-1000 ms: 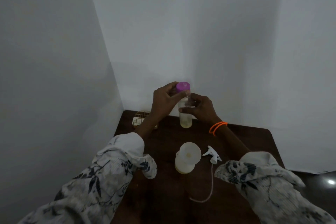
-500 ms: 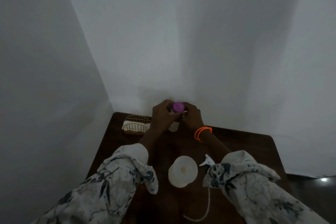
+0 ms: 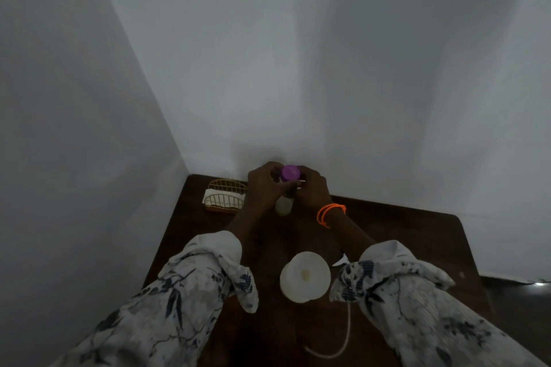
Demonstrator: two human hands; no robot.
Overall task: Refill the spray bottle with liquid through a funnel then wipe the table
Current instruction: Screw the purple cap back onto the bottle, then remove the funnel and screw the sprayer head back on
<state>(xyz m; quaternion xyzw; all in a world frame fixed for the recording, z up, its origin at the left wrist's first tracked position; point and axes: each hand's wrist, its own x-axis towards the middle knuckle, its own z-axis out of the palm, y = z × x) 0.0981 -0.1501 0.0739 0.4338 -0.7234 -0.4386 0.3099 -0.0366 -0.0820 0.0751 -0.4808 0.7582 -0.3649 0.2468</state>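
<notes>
A small clear bottle [image 3: 283, 206] with pale yellowish liquid and a purple cap [image 3: 290, 173] stands at the back of the dark wooden table [image 3: 417, 235]. My left hand [image 3: 264, 185] has its fingers closed around the purple cap. My right hand [image 3: 313, 189] grips the bottle's neck just under the cap. Nearer to me, a white funnel [image 3: 304, 276] sits in the mouth of the spray bottle, whose body it hides. The white spray head [image 3: 340, 261] lies to the funnel's right, mostly covered by my right sleeve, and its thin tube [image 3: 343, 343] curls toward me.
A gold wire basket [image 3: 226, 202] holding a folded white cloth [image 3: 222, 197] stands at the table's back left corner. White walls close in the table on the left and behind. The table's right edge drops to a dark floor.
The bottle has come down from mid-air to the table's back. Both hands stay on it, left on the cap. The camera has tilted, so the table sits lower in view.
</notes>
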